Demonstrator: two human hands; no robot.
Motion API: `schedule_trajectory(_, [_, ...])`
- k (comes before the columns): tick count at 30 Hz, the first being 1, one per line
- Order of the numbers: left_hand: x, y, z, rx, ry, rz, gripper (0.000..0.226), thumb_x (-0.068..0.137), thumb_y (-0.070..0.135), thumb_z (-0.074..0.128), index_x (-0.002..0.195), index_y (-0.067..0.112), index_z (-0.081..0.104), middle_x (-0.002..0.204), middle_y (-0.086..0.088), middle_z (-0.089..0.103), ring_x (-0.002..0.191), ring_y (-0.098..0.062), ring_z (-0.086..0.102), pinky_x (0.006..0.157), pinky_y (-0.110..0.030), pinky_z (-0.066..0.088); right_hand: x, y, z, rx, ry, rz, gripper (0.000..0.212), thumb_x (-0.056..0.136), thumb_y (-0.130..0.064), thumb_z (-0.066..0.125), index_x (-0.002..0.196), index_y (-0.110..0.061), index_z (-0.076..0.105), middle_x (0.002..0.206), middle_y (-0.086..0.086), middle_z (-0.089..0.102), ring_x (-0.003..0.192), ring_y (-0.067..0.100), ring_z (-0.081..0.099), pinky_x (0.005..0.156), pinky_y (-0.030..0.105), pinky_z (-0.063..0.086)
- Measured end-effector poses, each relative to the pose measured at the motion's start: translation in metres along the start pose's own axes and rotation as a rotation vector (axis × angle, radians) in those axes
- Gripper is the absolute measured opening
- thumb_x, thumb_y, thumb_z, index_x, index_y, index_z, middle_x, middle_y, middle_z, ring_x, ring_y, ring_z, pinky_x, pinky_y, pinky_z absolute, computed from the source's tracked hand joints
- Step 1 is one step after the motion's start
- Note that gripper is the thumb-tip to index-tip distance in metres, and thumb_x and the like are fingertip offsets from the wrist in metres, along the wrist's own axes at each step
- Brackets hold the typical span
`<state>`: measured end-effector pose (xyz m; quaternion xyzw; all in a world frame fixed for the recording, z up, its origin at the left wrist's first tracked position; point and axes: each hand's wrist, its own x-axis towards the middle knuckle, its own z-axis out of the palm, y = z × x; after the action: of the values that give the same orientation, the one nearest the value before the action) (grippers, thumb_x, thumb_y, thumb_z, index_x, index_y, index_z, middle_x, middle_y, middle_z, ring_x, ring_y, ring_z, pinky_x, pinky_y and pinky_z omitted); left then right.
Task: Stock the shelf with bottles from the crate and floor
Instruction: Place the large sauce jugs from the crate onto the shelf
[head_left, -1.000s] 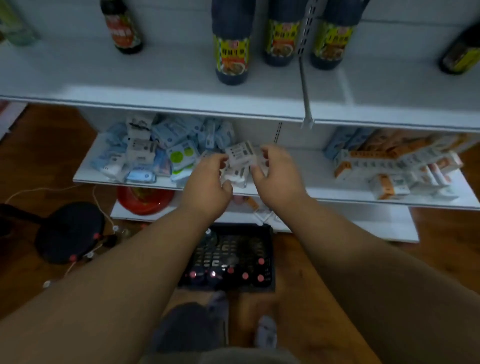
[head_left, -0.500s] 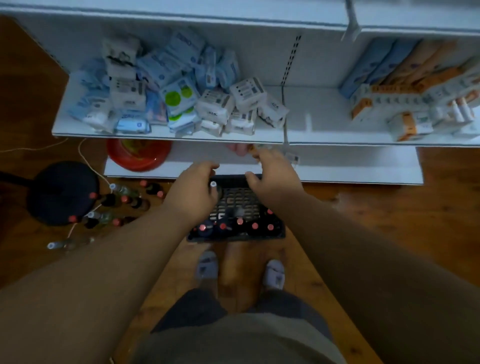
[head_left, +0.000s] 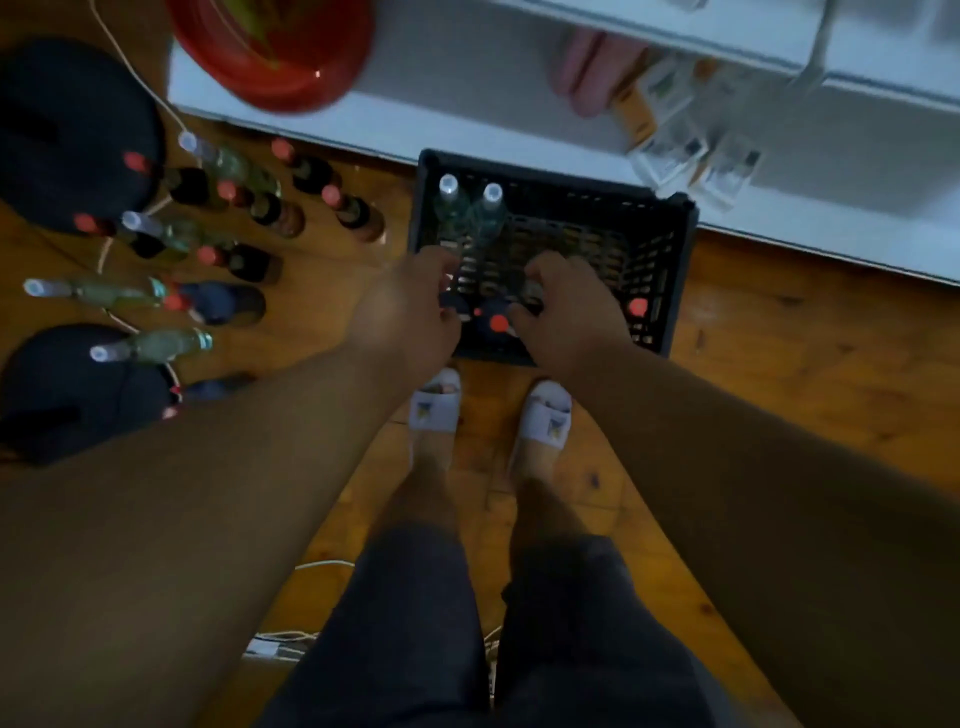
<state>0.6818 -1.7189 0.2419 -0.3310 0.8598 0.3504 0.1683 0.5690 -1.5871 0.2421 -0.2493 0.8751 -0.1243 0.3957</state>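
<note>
- Both hands, left hand (head_left: 410, 312) and right hand (head_left: 566, 317), reach into the crate (head_left: 670, 249).
- Whether my curled fingers grip the red-capped bottles (head_left: 498, 323), I cannot tell.

No text legible, labels on the floor bottles (head_left: 218, 249) too blurred to be read, small emblems on the slippers (head_left: 435, 410) indistinct

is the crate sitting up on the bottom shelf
No, the black crate stands on the wooden floor in front of the white bottom shelf, just ahead of the person's slippers.
</note>
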Motion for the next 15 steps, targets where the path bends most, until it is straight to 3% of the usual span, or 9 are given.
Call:
schedule_trajectory(5, [0.045, -0.051, 0.067, 0.05, -0.092, -0.079, 0.047, 0.09, 0.017, 0.058, 0.135, 0.02, 0.048, 0.124, -0.007, 0.056, 0.101, -0.026, 0.059, 0.083, -0.043, 0.055, 0.059, 0.034, 0.078, -0.059, -0.097, 0.021, 0.039, 0.098, -0.032, 0.056, 0.132, -0.015, 0.048, 0.13, 0.012, 0.048, 0.107, 0.031, 0.055, 0.074, 0.032, 0.038])
schedule_trajectory(11, [0.09, -0.083, 0.133, 0.194, -0.221, -0.06, 0.054, 0.093, 0.025, 0.058, 0.143, 0.019, 0.04, 0.142, -0.012, 0.041, 0.119, -0.032, 0.05, 0.083, -0.03, 0.038, 0.111, 0.086, 0.141, -0.103, -0.207, 0.103, 0.06, 0.096, -0.034, 0.059, 0.145, -0.012, 0.035, 0.141, 0.015, 0.044, 0.115, 0.035, 0.053, 0.078, 0.037, 0.045])
schedule_trajectory(13, [0.103, -0.091, 0.152, 0.281, -0.238, -0.083, 0.053, 0.093, 0.029, 0.056, 0.142, 0.018, 0.041, 0.141, -0.014, 0.039, 0.122, -0.034, 0.045, 0.088, -0.033, 0.038, 0.126, 0.098, 0.154, -0.081, -0.25, 0.152, 0.054, 0.096, -0.035, 0.059, 0.141, -0.011, 0.039, 0.129, 0.012, 0.05, 0.1, 0.031, 0.056, 0.072, 0.035, 0.044])
schedule_trajectory(15, [0.117, -0.097, 0.165, 0.519, -0.254, -0.083, 0.052, 0.091, 0.035, 0.054, 0.139, 0.016, 0.043, 0.139, -0.017, 0.036, 0.124, -0.037, 0.038, 0.1, -0.043, 0.039, 0.139, 0.106, 0.165, -0.099, -0.287, 0.193, 0.032, 0.097, -0.035, 0.057, 0.117, -0.011, 0.051, 0.098, 0.004, 0.05, 0.076, 0.024, 0.05, 0.06, 0.03, 0.04])
